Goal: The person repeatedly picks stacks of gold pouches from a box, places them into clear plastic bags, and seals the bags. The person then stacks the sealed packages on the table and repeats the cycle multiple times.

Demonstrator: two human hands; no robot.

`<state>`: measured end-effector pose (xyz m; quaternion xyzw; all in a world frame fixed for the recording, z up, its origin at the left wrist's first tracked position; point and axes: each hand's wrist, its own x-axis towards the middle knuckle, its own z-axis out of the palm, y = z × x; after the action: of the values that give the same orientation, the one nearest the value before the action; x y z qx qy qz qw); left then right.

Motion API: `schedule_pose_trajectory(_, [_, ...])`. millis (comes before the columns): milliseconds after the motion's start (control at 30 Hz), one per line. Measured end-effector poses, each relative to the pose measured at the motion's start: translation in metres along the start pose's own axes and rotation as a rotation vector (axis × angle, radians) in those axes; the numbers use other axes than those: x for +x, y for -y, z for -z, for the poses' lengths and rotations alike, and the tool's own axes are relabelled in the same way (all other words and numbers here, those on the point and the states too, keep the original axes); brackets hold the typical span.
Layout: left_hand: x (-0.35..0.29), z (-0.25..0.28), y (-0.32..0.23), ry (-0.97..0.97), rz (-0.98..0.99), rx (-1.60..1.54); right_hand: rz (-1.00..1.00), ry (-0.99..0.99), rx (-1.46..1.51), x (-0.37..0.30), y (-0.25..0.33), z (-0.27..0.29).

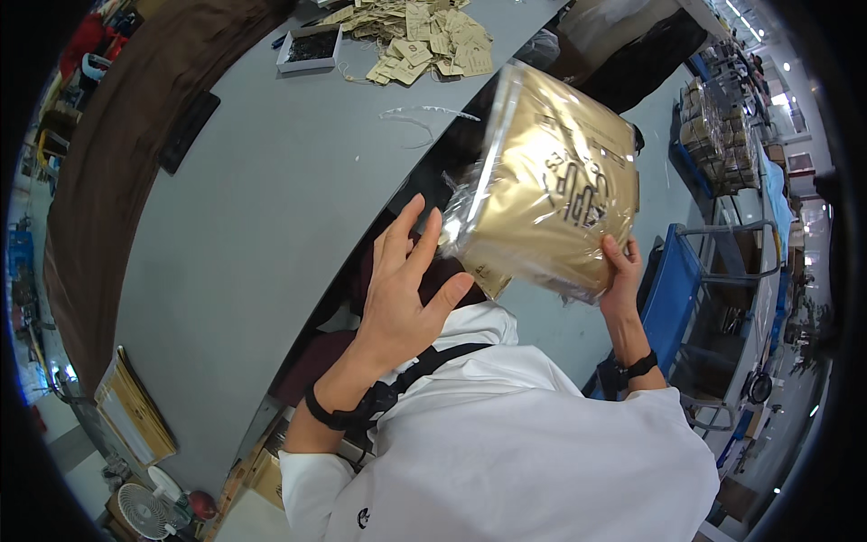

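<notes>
A gold plastic packet [542, 167] with dark print and a shiny clear edge is tilted up over my lap, right of the table's edge. Its lower right corner is gripped by my right hand [623, 275], thumb on the front face. Beside the packet's left end my left hand [406, 275] is raised with fingers spread, and nothing is held in it. A crumpled clear flap [458, 215] sticks out from the packet close to my left fingers. Below the packet, part of another gold piece [488, 278] shows, mostly hidden.
A grey table [244, 226] stretches along my left, bearing a pile of tan tags [429, 41], a white box of black bits [310, 48], a clear plastic strip [429, 114] and a dark flat case [190, 133]. Brown cloth [108, 172] covers its far side. A blue trolley [673, 298] stands to my right.
</notes>
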<state>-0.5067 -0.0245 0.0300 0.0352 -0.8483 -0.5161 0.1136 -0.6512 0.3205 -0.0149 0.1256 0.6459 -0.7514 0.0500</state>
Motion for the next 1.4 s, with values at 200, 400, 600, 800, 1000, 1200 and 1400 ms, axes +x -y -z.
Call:
schedule_pose_trajectory(200, [-0.027,0.013,0.029,-0.073,0.143,-0.201,-0.072,-0.059,-0.157,0.132,-0.091,0.091])
schedule_pose_trajectory(400, [-0.127,0.021,0.08,-0.29,0.41,-0.161,-0.299,0.219,-0.859,0.195,-0.172,0.03])
schedule_pose_trajectory(600, [-0.307,-0.008,0.127,-1.283,0.789,-0.13,0.328,0.983,-0.703,0.055,-0.124,-0.182])
schedule_pose_trajectory(800, [-0.46,-0.089,0.184,-2.015,1.107,-0.74,1.175,1.534,-0.533,-0.093,-0.1,-0.32])
schedule_pose_trajectory(1000, [-0.53,-0.095,0.205,-2.669,0.373,-0.981,1.288,1.806,-0.411,-0.16,-0.13,-0.371])
schedule_pose_trajectory(1200, [-0.557,-0.053,0.208,-2.963,0.339,-1.047,1.286,1.788,-0.497,-0.163,-0.138,-0.374])
schedule_pose_trajectory(1400, [-0.558,-0.039,0.219,-3.114,-0.022,-1.09,1.319,1.774,-0.503,-0.159,-0.141,-0.373])
